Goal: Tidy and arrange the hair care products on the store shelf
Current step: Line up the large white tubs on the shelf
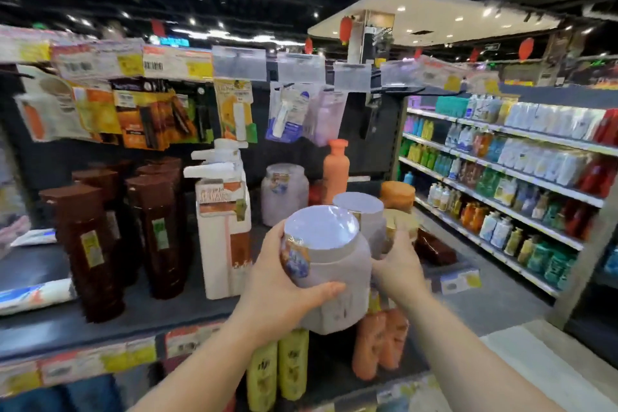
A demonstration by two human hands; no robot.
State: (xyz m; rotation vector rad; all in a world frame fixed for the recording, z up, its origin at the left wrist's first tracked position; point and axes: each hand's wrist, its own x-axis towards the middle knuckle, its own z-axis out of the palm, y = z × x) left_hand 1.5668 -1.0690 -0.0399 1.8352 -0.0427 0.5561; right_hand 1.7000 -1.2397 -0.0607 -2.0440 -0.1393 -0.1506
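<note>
I hold a large pale lilac jar (329, 264) with a wide flat lid in front of the dark shelf (140, 308). My left hand (284, 281) wraps its left side and front. My right hand (398, 264) presses against its right side, fingers reaching back toward a second lilac jar (363, 214) and a gold-lidded jar (399, 221) just behind. A third lilac jar (284, 192) stands further back on the shelf beside a tall orange bottle (336, 170).
Several brown bottles (97, 244) and white pump bottles (224, 221) stand on the shelf's left half. Packets hang from pegs (147, 117) above. Yellow bottles (277, 368) and orange bottles (381, 341) fill the shelf below. An aisle with stocked shelves (508, 177) runs to the right.
</note>
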